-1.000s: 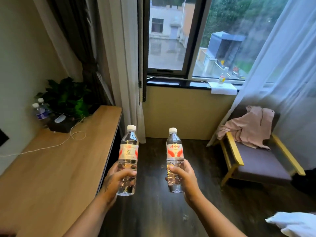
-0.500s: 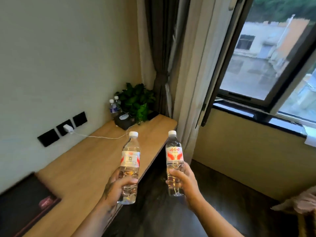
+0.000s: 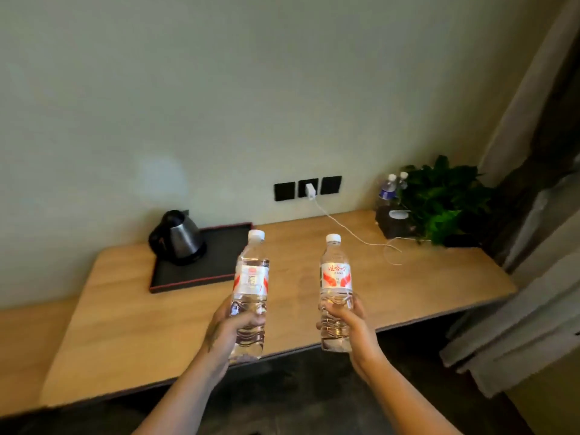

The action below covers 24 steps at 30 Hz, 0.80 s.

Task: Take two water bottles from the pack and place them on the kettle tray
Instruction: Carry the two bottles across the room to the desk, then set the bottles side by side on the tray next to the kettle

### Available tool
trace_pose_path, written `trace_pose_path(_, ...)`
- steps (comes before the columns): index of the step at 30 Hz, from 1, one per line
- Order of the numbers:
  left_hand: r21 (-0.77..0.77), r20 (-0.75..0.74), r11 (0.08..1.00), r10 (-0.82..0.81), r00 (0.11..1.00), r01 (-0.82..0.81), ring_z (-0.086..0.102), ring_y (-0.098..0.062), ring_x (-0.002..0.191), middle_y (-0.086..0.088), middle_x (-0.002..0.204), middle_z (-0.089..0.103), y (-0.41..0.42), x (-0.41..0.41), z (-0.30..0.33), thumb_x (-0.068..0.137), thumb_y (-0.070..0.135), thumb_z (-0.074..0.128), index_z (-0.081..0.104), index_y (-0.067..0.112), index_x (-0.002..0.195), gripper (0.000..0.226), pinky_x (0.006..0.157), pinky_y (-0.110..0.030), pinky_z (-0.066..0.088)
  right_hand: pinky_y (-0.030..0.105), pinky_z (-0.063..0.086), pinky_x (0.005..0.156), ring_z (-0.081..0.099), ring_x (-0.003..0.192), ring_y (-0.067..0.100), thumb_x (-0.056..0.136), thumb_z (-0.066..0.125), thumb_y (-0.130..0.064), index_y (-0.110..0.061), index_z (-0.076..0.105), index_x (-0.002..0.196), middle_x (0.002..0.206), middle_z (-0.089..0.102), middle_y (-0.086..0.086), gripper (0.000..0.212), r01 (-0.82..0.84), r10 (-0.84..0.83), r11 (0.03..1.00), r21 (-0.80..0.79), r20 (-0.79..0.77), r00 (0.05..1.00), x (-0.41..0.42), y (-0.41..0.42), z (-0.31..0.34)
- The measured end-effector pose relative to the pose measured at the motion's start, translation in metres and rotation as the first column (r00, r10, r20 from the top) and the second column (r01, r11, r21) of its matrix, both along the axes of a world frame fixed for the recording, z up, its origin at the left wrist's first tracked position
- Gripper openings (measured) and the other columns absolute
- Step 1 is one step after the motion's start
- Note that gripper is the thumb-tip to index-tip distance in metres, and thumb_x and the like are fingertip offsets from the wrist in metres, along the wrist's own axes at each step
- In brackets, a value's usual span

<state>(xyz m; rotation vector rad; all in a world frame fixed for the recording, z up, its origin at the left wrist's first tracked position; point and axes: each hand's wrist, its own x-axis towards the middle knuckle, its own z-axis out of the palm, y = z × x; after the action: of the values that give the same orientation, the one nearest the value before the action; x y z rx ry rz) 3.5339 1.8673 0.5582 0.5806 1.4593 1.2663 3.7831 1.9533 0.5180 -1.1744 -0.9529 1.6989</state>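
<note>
I hold two clear water bottles with white caps and red-and-white labels, both upright over the front part of a wooden desk (image 3: 131, 324). My left hand (image 3: 230, 332) grips the lower half of the left bottle (image 3: 251, 277). My right hand (image 3: 348, 321) grips the lower half of the right bottle (image 3: 335, 277). A black tray with a red rim (image 3: 219, 262) lies on the desk to the upper left of the left bottle. A dark steel kettle (image 3: 179, 238) stands on the tray's left part; the tray's right part is bare.
Three black wall sockets (image 3: 307, 187) sit above the desk, one with a white charger whose cable (image 3: 354, 235) trails across the wood. At the desk's far right stand a green plant (image 3: 442, 199), a dark box (image 3: 395, 222) and two other bottles (image 3: 390, 188). Curtains (image 3: 539, 215) hang on the right.
My view has swung left from the window and chair to the wall and desk, bringing the kettle and tray into sight. Both hands still hold the bottles upright in front of me.
</note>
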Motion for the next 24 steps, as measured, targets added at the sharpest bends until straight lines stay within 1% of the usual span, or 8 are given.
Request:
trace_pose_path(4,0.002,-0.001,0.984,0.177,0.984,-0.177,0.079,-0.025,0.07,-0.007,0.086,0.084,-0.042,-0.038,-0.002,0.059,0.016,0.083,0.073,0.024,0.121,0.063,0.063,-0.04,0.061,0.063,0.057,0.101,0.07,0.115,0.051,0.072,0.089,-0.028,-0.018,0.06,0.139,0.127,0.074,0.022,0.073,-0.166,0.166,0.986,-0.002,0.013,0.986,-0.062,0.0,-0.003)
trace_pose_path(6,0.001,0.002,0.969,0.248,0.969,-0.248,0.079,-0.029,0.078,-0.011,0.092,0.084,-0.058,-0.054,-0.004,0.059,0.017,0.084,0.072,0.021,0.126,0.068,0.071,-0.043,0.061,0.065,0.054,0.104,0.068,0.117,0.054,0.071,0.087,-0.029,-0.018,0.062,0.137,0.126,0.074,0.023,0.071,-0.238,0.237,0.971,0.018,0.031,0.971,-0.088,-0.004,-0.001)
trace_pose_path(8,-0.01,0.001,0.953,0.302,0.953,-0.302,0.078,-0.036,0.087,-0.014,0.099,0.083,-0.07,-0.067,-0.004,0.055,0.022,0.088,0.07,0.018,0.13,0.077,0.077,-0.047,0.061,0.064,0.054,0.103,0.07,0.114,0.053,0.069,0.088,-0.031,-0.02,0.066,0.133,0.123,0.076,0.021,0.068,-0.298,0.296,0.954,0.032,0.043,0.954,-0.112,-0.008,0.002)
trace_pose_path(10,-0.022,-0.004,0.944,0.329,0.944,-0.329,0.076,-0.037,0.086,-0.013,0.096,0.082,-0.078,-0.078,-0.004,0.049,0.028,0.09,0.069,0.016,0.131,0.085,0.074,-0.046,0.06,0.064,0.054,0.102,0.071,0.113,0.052,0.062,0.091,-0.038,-0.021,0.067,0.131,0.12,0.078,0.02,0.075,-0.325,0.324,0.945,0.025,0.043,0.945,-0.129,-0.012,0.003)
trace_pose_path(14,-0.02,-0.015,0.936,0.35,0.937,-0.35,0.079,-0.033,0.084,-0.012,0.097,0.084,-0.086,-0.099,-0.001,0.046,0.033,0.09,0.073,0.021,0.126,0.082,0.073,-0.046,0.062,0.061,0.057,0.1,0.073,0.11,0.049,0.059,0.092,-0.042,-0.024,0.07,0.128,0.116,0.081,0.015,0.074,-0.342,0.342,0.939,0.013,0.034,0.939,-0.161,-0.018,-0.001)
trace_pose_path(19,-0.012,-0.008,0.938,0.346,0.938,-0.346,0.075,-0.035,0.079,-0.014,0.092,0.08,-0.081,-0.132,-0.001,0.045,0.03,0.09,0.071,0.013,0.128,0.087,0.071,-0.045,0.059,0.063,0.058,0.098,0.073,0.109,0.049,0.059,0.094,-0.036,-0.021,0.067,0.132,0.117,0.079,0.018,0.079,-0.316,0.316,0.948,-0.031,0.022,0.948,-0.191,-0.021,-0.001)
trace_pose_path(21,-0.017,0.003,0.944,0.33,0.944,-0.33,0.075,-0.032,0.075,-0.013,0.088,0.08,-0.079,-0.138,-0.004,0.045,0.031,0.09,0.072,0.012,0.126,0.084,0.068,-0.043,0.059,0.056,0.063,0.089,0.076,0.102,0.045,0.06,0.093,-0.037,-0.02,0.065,0.134,0.116,0.079,0.018,0.081,-0.298,0.299,0.954,-0.044,0.02,0.954,-0.194,-0.02,-0.002)
trace_pose_path(24,-0.006,0.01,0.952,0.306,0.952,-0.306,0.077,-0.036,0.082,-0.014,0.093,0.082,-0.077,-0.151,-0.007,0.047,0.033,0.091,0.074,0.019,0.124,0.079,0.069,-0.045,0.061,0.045,0.064,0.075,0.078,0.09,0.039,0.06,0.092,-0.036,-0.021,0.066,0.132,0.11,0.08,0.017,0.078,-0.273,0.274,0.961,-0.045,0.006,0.962,-0.202,-0.021,-0.001)
